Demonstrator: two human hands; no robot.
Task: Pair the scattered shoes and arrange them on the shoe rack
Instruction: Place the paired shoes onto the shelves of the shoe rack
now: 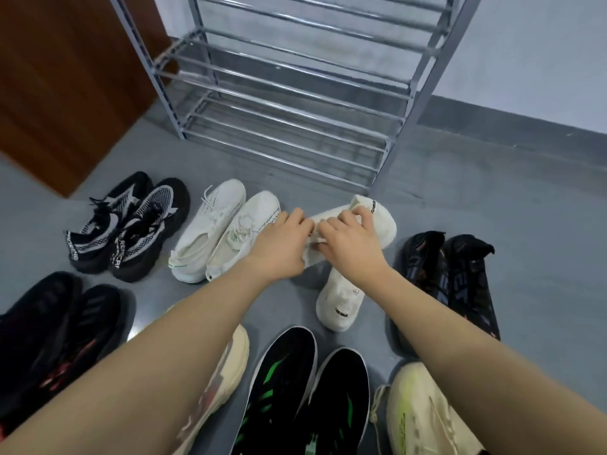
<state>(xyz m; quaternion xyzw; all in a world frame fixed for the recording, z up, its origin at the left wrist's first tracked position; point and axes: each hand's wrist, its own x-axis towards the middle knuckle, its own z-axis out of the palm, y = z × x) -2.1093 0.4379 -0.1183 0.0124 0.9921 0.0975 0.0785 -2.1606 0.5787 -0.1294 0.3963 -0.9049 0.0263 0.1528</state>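
Observation:
A white knit sneaker (381, 221) lies crosswise on the grey floor in front of the metal shoe rack (295, 93). My left hand (282, 241) and my right hand (351, 241) both grip its middle with curled fingers. Its white mate (340, 303) lies just below, heel toward me, partly under my right wrist. The rack's shelves hold nothing.
Pairs stand around on the floor: white lace-ups (226, 228), black-and-white mesh (131, 224), black-red at left (59, 333), black-green (305, 389), dark black at right (456, 277). Single cream shoes lie under my left arm (226, 366) and at bottom right (423, 418). A brown door (65, 77) is at left.

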